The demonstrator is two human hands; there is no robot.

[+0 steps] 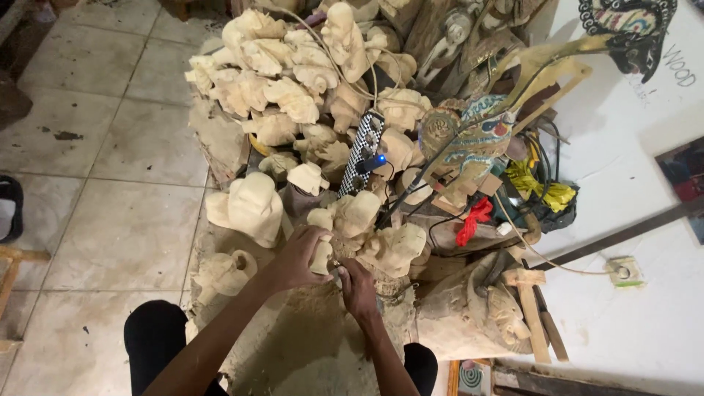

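Pale square floor tiles (125, 227) fill the left of the head view, and a white wall (631, 308) with a small wall socket (623, 271) closes the right. Between them rises a heap of unpainted pale wooden carvings (293, 81), with a long checkered power strip (363, 150) showing a blue light lying across it. Beside the strip lean a painted flat puppet figure with a curved golden neck (477, 132), a scrap of red cloth (475, 220) and a crumpled yellow cloth (543, 187). At the foot of the heap, on a dusty wooden block (308, 345), the left hand (297, 257) curls its fingers around a small pale carved wooden piece (323, 246), gripping it from the left. The right hand (358, 286) sits just beside it, closed, pressed against the lower edge of that same piece; what it grips, if anything, cannot be told. A larger rounded pale carving (249, 209) stands just left of the hands.
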